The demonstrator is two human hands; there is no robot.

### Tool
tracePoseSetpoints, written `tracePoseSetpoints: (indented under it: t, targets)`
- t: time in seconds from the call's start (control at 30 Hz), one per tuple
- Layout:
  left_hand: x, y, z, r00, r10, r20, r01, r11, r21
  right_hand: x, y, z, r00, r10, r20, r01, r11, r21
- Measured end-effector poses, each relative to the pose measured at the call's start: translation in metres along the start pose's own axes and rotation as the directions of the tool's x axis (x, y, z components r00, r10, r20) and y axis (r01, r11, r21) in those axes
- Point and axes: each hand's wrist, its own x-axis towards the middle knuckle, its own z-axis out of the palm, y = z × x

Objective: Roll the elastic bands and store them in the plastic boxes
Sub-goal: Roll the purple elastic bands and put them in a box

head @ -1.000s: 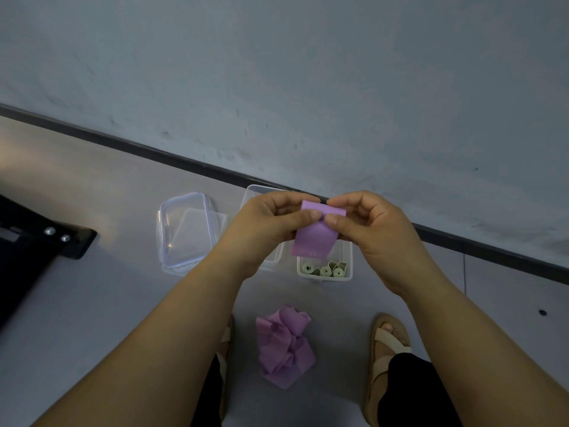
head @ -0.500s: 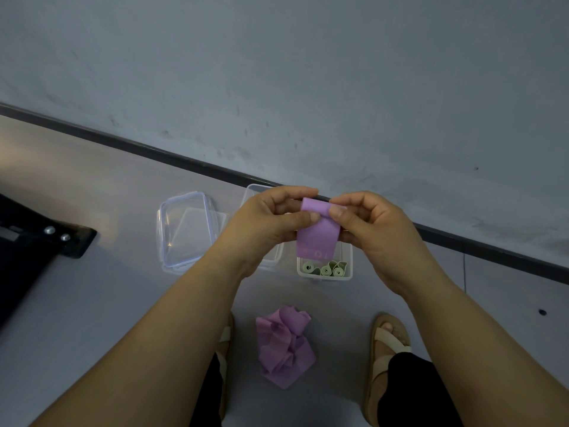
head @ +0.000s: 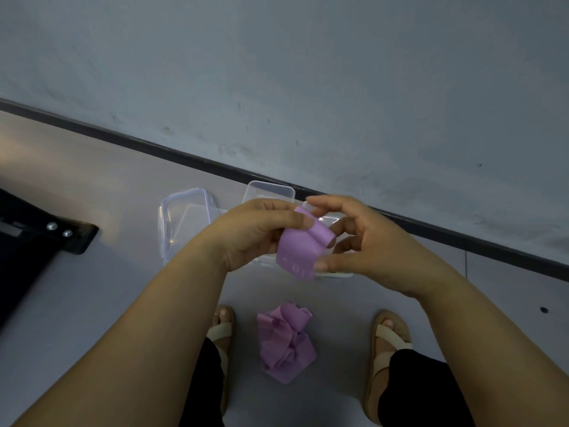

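Showing a half-rolled, purple elastic band [head: 300, 248].

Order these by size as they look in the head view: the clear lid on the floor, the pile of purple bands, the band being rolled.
1. The pile of purple bands and the clear lid: about alike, so I do not rank them.
2. The held band: looks smallest, though it is nearest the camera.

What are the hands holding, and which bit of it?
A purple flat elastic band. The left hand pinches its rolled top end; the right hand holds the roll's side and the lower edge.
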Motion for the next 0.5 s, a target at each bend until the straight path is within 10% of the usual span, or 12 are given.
tracePoseSetpoints:
  t: [0.5]
  targets:
    - [-0.0044, 0.0019, 0.0032, 0.948, -0.122, 0.295, 0.118, 0.992, 0.031, -0.0054, -0.0069, -0.0042, 0.995, -0.054, 0.085, 0.058, 0.997, -0.049]
